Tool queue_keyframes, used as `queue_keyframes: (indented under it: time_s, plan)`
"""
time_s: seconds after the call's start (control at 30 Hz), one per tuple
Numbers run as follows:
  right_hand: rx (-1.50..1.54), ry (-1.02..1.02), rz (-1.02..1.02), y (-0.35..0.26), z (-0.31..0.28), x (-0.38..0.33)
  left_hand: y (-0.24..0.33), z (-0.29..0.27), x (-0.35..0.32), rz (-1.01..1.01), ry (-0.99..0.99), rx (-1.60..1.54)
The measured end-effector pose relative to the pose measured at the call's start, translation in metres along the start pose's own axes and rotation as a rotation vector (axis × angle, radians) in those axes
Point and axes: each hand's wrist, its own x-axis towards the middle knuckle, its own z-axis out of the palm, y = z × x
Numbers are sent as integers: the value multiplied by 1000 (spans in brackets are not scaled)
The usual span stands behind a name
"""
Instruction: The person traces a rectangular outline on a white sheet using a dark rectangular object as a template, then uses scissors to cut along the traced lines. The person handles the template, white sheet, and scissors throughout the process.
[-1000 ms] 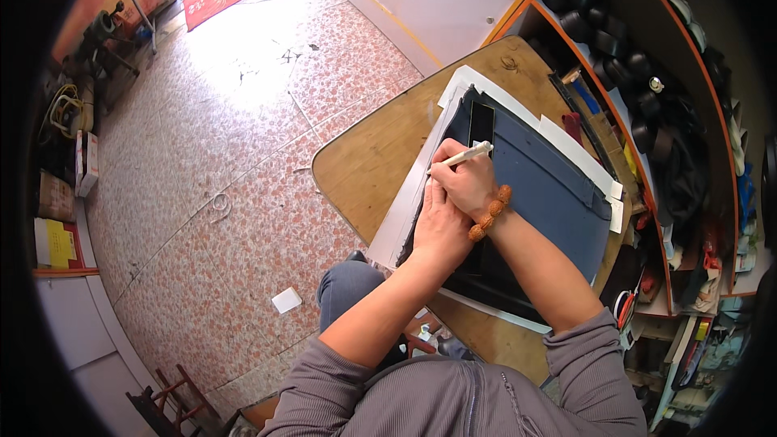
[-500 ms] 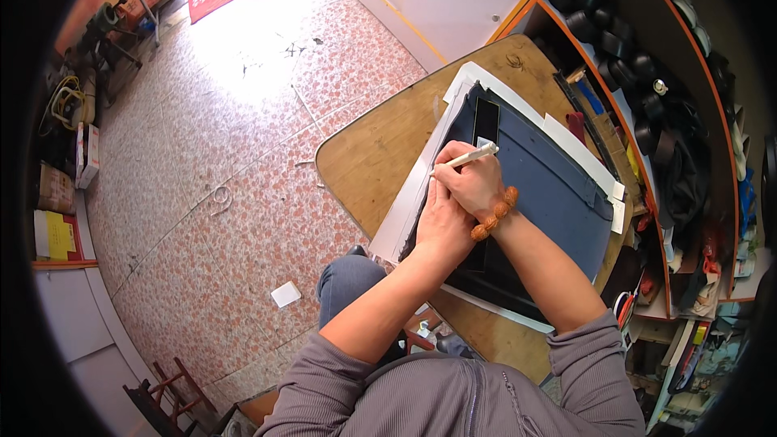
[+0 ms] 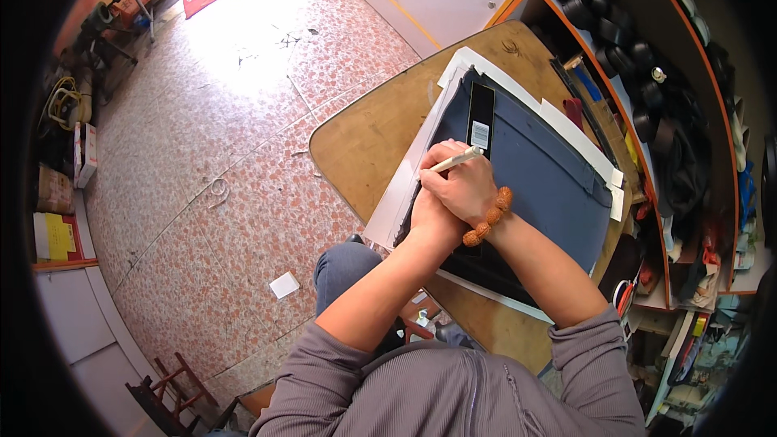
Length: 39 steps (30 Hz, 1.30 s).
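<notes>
My right hand (image 3: 463,186) is closed round a white pen (image 3: 456,159), its tip at the left edge of a dark blue panel (image 3: 542,170). Below it and partly covered, my left hand (image 3: 435,217) rests on that same edge; its fingers are mostly hidden under the right hand. The panel has a seam-like ridge and lies over a larger white sheet (image 3: 402,198) that sticks out round it. A flat black strip (image 3: 481,105) with a white label lies on the panel, running under my hands. Brown beads (image 3: 492,217) circle my right wrist.
The panel and sheet lie on a brown wooden table (image 3: 364,146) with a rounded corner. Shelves crowded with black items (image 3: 615,32) stand close on the right. A white square (image 3: 284,285) lies on the patterned floor; a small wooden stool (image 3: 174,388) is at lower left.
My right hand and the pen have slid a little toward me along the panel's left edge, covering the left fingers. More of the strip's label shows. The whole view has shifted slightly.
</notes>
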Motion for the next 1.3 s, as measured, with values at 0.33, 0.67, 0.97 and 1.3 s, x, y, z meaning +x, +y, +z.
queue_keyframes:
  time_s: [0.33,0.67,0.97,1.3]
  plan:
    - [-34,400,31,35,-42,-121,-4,1,7,-85,283,-597]
    - [-310,364,733,67,-59,-297,0,-4,3,-27,184,-371]
    - [-322,449,745,77,-44,-320,-2,-3,8,-40,115,-336]
    - [-200,438,707,61,-69,-309,-3,-5,3,-24,279,-451]
